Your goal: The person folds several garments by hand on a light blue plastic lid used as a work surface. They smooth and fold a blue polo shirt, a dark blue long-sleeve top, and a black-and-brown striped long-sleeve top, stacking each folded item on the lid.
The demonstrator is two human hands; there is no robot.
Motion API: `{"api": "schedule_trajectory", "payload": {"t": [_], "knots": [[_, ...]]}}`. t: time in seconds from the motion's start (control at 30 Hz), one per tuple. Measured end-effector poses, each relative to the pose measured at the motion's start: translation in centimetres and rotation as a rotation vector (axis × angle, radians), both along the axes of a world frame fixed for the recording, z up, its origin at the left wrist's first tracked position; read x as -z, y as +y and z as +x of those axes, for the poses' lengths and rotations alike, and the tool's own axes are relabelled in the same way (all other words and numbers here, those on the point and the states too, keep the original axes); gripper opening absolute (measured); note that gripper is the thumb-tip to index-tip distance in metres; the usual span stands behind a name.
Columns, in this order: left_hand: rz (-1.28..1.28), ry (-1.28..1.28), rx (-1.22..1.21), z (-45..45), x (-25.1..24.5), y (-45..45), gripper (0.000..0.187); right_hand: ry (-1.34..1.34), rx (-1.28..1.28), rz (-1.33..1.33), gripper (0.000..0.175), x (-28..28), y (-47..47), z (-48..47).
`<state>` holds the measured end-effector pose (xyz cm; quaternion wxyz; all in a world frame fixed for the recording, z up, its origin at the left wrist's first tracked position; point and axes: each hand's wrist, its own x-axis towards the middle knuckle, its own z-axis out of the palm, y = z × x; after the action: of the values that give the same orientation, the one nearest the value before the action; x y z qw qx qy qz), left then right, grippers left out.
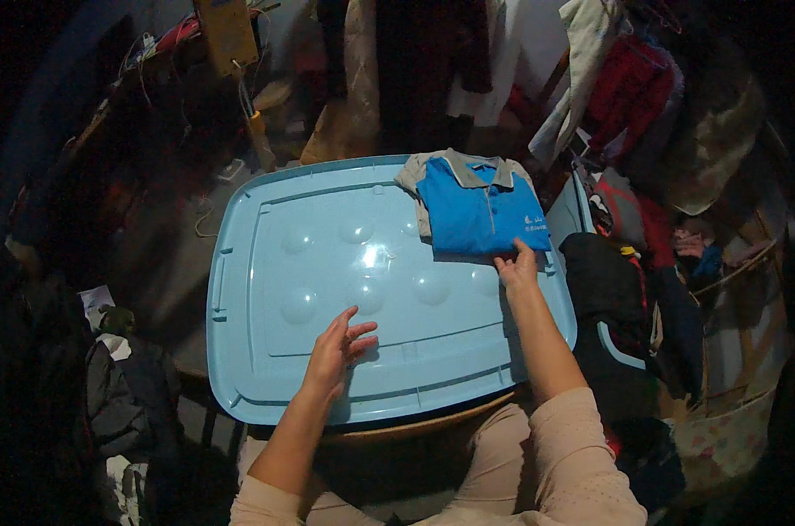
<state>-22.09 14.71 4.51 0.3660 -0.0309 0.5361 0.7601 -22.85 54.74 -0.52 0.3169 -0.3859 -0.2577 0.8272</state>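
Observation:
A blue polo shirt with a grey collar and sleeves lies folded at the far right corner of a large light-blue plastic storage-box lid. Its collar points away from me, and small white writing marks the chest. My right hand is at the shirt's near edge, a fingertip touching the hem and the thumb apart from it. Above the near middle of the lid, my left hand hovers with its fingers spread and holds nothing.
Beneath the lid shows a wooden edge. On the right are a pile of dark clothes and a light-blue bin wall. Hanging garments line the back right. A dark jacket is at left; a yellow board stands behind.

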Motion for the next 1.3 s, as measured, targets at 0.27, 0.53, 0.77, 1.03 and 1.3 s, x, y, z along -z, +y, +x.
{"api": "schedule_trajectory", "payload": {"t": [0.27, 0.53, 0.77, 1.03, 1.3], "knots": [[-0.003, 0.012, 0.024, 0.1, -0.1, 0.2, 0.058, 0.254, -0.183, -0.206, 0.048, -2.0, -3.0, -4.8], [-0.019, 0.039, 0.013, 0.2, -0.8, -0.1, 0.060, 0.245, -0.227, -0.118, 0.057, -2.7, -6.3, -3.5], [0.018, 0.001, 0.050, 0.3, -1.1, 1.0, 0.057, 0.236, -0.068, -0.127, 0.058, -3.3, -0.7, -2.4], [0.035, -0.019, 0.087, -0.3, -0.8, 2.7, 0.057, 0.229, -0.205, 0.199, 0.043, -11.6, 5.9, -9.1], [0.066, -0.052, 0.024, -0.8, -0.5, 1.7, 0.056, 0.363, -0.139, 0.156, 0.045, -21.9, 1.6, -13.6]]}}
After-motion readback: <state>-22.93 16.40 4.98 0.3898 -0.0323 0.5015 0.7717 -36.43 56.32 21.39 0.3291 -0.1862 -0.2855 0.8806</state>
